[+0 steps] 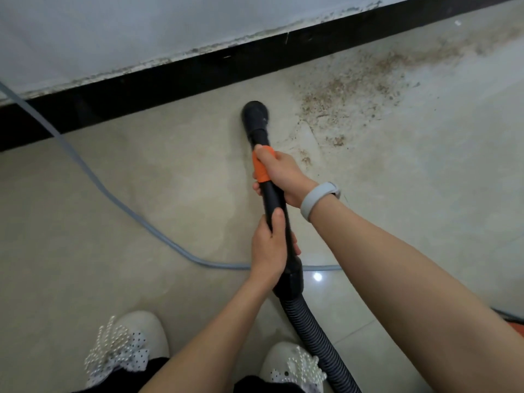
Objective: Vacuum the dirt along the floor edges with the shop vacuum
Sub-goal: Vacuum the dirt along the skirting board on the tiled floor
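Note:
The black vacuum wand point(276, 202) points away from me, and its round nozzle point(255, 114) sits on the beige tile floor close to the black baseboard point(158, 83). My right hand point(279, 173) grips the wand at its orange collar point(262, 165). My left hand point(269, 248) grips the wand lower down, just above the cuff where the ribbed black hose point(314, 333) joins. Brown dirt point(348, 89) is scattered on the floor to the right of the nozzle, along the wall edge.
A grey cable point(119, 199) runs from the upper left across the floor and passes under the wand. My two white shoes point(141, 336) with pearl bows stand at the bottom. A white wall point(113, 32) rises above the baseboard. An orange object point(514, 327) shows at the right edge.

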Demonstrator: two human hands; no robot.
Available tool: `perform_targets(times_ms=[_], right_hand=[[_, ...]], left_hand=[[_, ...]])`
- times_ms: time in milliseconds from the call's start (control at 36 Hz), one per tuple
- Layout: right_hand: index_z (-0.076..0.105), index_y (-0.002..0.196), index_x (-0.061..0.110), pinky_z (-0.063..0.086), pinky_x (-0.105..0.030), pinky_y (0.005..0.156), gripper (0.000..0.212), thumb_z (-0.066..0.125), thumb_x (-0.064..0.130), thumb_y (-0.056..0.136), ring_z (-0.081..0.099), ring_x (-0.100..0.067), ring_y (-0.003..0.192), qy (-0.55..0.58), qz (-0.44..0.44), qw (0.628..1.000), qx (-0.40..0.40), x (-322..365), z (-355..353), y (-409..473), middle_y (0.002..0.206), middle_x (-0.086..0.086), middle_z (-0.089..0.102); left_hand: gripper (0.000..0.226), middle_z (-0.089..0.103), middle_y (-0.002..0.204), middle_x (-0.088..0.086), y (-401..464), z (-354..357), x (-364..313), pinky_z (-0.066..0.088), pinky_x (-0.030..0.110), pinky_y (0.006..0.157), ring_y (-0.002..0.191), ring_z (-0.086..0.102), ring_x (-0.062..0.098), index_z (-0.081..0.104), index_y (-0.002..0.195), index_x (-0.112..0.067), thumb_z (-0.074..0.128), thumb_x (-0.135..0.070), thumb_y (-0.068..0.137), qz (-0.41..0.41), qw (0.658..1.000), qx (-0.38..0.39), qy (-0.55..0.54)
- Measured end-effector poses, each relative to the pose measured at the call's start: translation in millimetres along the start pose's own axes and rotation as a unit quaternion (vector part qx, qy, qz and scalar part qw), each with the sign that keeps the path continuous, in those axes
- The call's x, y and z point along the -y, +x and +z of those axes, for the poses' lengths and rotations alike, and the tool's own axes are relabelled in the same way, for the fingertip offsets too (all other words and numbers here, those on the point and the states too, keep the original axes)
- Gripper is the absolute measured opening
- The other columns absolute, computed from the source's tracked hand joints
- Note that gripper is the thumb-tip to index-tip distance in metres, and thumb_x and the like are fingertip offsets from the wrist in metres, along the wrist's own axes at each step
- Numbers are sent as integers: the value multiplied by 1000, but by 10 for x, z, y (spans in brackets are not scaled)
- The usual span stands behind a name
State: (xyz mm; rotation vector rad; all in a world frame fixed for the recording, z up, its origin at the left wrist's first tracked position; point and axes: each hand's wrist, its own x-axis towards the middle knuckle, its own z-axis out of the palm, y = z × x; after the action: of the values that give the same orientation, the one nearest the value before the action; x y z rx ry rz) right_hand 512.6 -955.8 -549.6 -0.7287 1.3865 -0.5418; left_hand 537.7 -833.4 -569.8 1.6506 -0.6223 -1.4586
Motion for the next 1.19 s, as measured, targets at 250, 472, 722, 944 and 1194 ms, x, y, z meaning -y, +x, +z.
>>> perform_targets(times_ms=[250, 472, 722, 944, 1194], right_hand=[[47, 84, 10, 46, -21, 41, 29, 51, 35, 98, 51, -18, 45, -29, 20, 999, 28, -14, 65, -83, 71, -10, 51], [48, 86, 10, 45, -25, 44, 28, 51, 35, 98, 51, -18, 44, 10, 4, 995, -104, -157, -605, -253, 69, -10, 51], [47, 89, 9, 45, -23, 43, 27, 51, 35, 98, 50, -16, 42, -2, -1, 1000, -26, -212, -505, -399, 69, -9, 51], [48, 97, 7, 45, -22, 42, 28, 48, 36, 99, 53, -14, 43, -100, 1, 989, 111, -242, 2, -513, 70, -9, 53], [47, 93, 10, 47, -22, 44, 27, 47, 37, 99, 53, -14, 44, -122, 22, 989, 87, -354, -63, -526, 73, -10, 54]], left_hand=[[33, 55, 56, 7, -106, -20, 33, 46, 31, 49, 43, 54, 18, 45, 83, -12, 32, -34, 103, -12, 999, 10, -43], [31, 58, 62, 5, -225, 352, 65, 48, 31, 53, 47, 57, 16, 45, 91, -11, 34, -37, 103, -47, 987, 155, 25], [27, 55, 58, 6, -382, 354, 120, 46, 27, 49, 44, 55, 16, 46, 91, -8, 37, -30, 103, -46, 993, 104, -18], [20, 57, 57, 3, -581, 140, 247, 51, 31, 54, 49, 58, 17, 46, 92, -15, 33, -25, 104, -10, 996, 1, -88], [20, 60, 63, 11, -633, 120, 305, 53, 31, 58, 52, 60, 20, 48, 98, -16, 32, -28, 104, -43, 994, 36, -90]])
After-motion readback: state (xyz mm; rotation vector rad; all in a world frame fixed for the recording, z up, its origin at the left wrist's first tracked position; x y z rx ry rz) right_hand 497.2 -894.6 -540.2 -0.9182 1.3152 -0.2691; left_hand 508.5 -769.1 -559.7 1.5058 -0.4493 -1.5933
